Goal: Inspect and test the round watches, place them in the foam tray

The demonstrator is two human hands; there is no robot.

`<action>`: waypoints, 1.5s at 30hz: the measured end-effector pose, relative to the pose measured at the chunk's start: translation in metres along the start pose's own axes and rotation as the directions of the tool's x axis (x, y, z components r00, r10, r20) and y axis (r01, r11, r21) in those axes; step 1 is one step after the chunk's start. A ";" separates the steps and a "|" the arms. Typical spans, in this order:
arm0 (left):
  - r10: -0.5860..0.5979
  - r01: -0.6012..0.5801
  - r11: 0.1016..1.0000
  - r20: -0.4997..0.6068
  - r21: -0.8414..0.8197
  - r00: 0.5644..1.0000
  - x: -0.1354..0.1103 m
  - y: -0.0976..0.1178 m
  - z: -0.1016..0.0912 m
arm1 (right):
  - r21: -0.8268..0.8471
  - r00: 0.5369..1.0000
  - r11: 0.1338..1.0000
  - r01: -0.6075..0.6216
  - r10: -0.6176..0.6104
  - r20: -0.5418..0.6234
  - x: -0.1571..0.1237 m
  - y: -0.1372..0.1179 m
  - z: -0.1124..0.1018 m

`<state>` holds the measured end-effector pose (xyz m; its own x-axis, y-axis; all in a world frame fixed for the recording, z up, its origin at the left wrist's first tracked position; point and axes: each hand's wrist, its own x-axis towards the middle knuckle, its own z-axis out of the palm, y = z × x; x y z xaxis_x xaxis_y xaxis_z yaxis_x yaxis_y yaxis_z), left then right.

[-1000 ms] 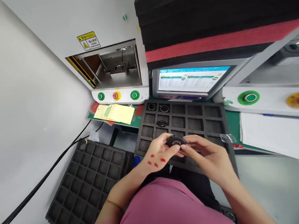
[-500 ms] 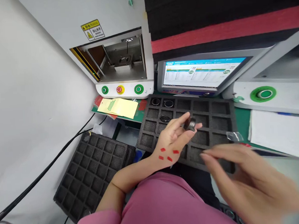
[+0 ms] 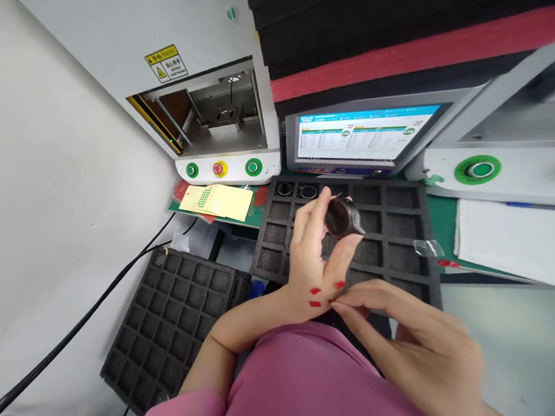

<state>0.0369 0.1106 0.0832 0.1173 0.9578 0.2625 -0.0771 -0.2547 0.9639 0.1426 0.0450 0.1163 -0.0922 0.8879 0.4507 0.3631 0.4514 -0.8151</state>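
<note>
My left hand point(image 3: 309, 256) is raised over the black foam tray point(image 3: 405, 227), thumb and fingers closed around the rim of a round dark watch case point(image 3: 340, 218). The glossy face of the case is turned toward me, and a side button shows on its edge. Several small red stickers point(image 3: 315, 304) are stuck on the back of that hand near the thumb. My right hand point(image 3: 420, 344) reaches in from the lower right, its thumb and forefinger pinched together on one red sticker at the left hand's skin. Most of that sticker is hidden by the fingertips.
Round parts point(image 3: 309, 192) sit in the tray's back-left pockets. A press machine point(image 3: 227, 167) with buttons stands behind, beside a lit monitor point(image 3: 348, 136). Another foam tray point(image 3: 170, 310) lies lower left. Yellow cards point(image 3: 227, 202), a plastic scrap point(image 3: 427, 248) and white paper point(image 3: 522, 241) flank the tray.
My right hand has moved left, from above the tray's right side onto the back of my left hand. My left hand has turned the watch case so its face shows.
</note>
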 end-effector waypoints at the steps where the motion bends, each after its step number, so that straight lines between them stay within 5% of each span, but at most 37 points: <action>1: 0.024 -0.023 0.999 0.011 -0.047 1.000 0.000 0.001 0.000 | 0.008 0.999 1.000 0.027 -0.027 0.018 0.000 -0.001 -0.002; 5: 0.100 -0.071 0.968 0.108 -0.240 0.989 0.002 0.009 -0.006 | 0.108 0.995 0.993 0.050 -0.059 0.083 -0.001 -0.006 -0.016; 10: 0.115 -0.029 0.948 0.254 -0.316 0.960 0.003 0.019 -0.018 | 0.382 0.977 0.906 -0.183 0.212 -0.036 -0.006 -0.004 -0.034; 14: 0.118 0.001 0.940 0.328 -0.341 0.937 0.002 0.021 -0.021 | 0.650 0.890 0.657 -0.381 0.452 0.065 -0.001 0.002 -0.032; 18: 0.263 -0.176 0.951 0.368 -0.254 0.892 0.003 0.016 -0.021 | 0.799 0.832 0.397 -0.452 0.509 0.218 0.007 0.001 -0.026; 22: 0.342 -0.297 0.939 0.377 -0.172 0.861 0.004 0.013 -0.022 | 0.833 0.802 0.278 -0.479 0.523 0.287 0.010 -0.003 -0.025; 27: 0.398 -0.363 0.917 0.372 -0.164 0.838 0.006 0.014 -0.021 | 0.840 0.785 0.235 -0.489 0.539 0.306 0.010 -0.005 -0.025; 39: 0.329 -0.316 0.943 0.442 -0.105 0.835 0.004 0.021 -0.026 | 0.837 0.811 0.264 -0.479 0.499 0.307 0.010 -0.002 -0.025; 45: 0.409 -0.389 0.911 0.435 -0.139 0.802 0.010 0.019 -0.027 | 0.883 0.775 0.107 -0.457 0.535 0.336 0.012 -0.011 -0.019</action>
<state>0.0103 0.1191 0.1034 0.4930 0.6064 0.6239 -0.2536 -0.5857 0.7698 0.1548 0.0487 0.1377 -0.1886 0.9595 -0.2094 -0.7377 -0.2792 -0.6147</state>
